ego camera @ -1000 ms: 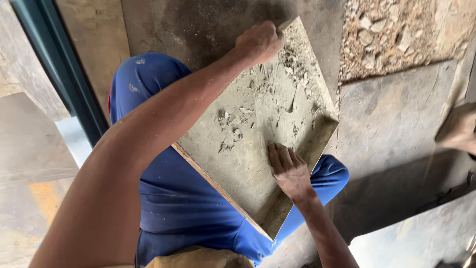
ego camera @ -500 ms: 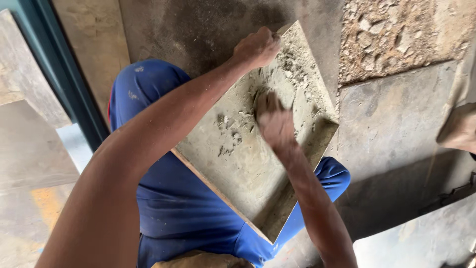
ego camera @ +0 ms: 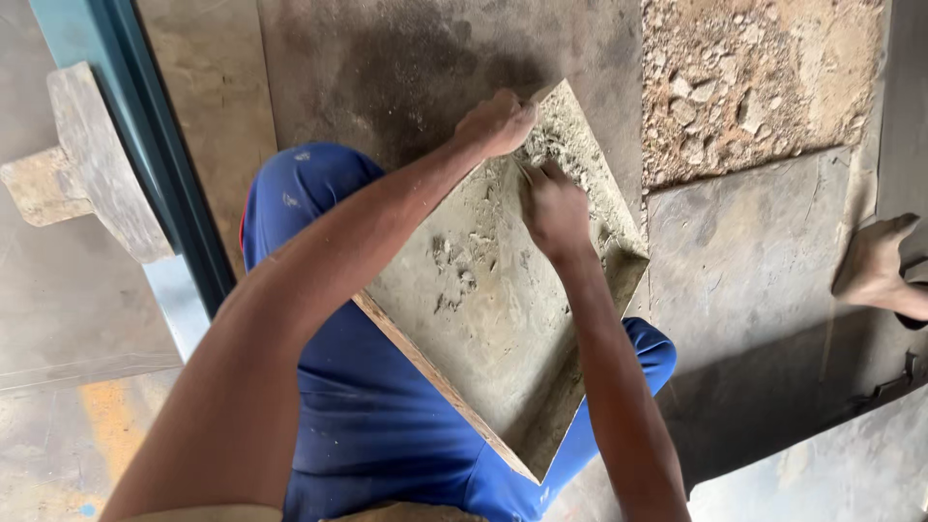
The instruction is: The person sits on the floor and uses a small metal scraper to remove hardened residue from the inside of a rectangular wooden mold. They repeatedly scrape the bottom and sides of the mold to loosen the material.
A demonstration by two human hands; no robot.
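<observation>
Off to the right there's a patch of bare rubble [ego camera: 764, 82] where the floor is open, with laid grey floor slabs [ego camera: 735, 261] just below it. A teal metal frame [ego camera: 159, 164] runs down the left, a wooden float [ego camera: 92, 164] lying beside it, and someone's bare foot [ego camera: 880, 271] pokes in at the right edge.

Count: one square tile [ego camera: 483, 319]; two hands on it, left [ego camera: 495, 124], right [ego camera: 553, 208]; one bare foot [ego camera: 875, 263]; one rubble patch [ego camera: 754, 77].

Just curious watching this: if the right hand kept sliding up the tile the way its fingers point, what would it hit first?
Probably the left hand gripping the tile's top corner; the right hand sits just below it.
</observation>
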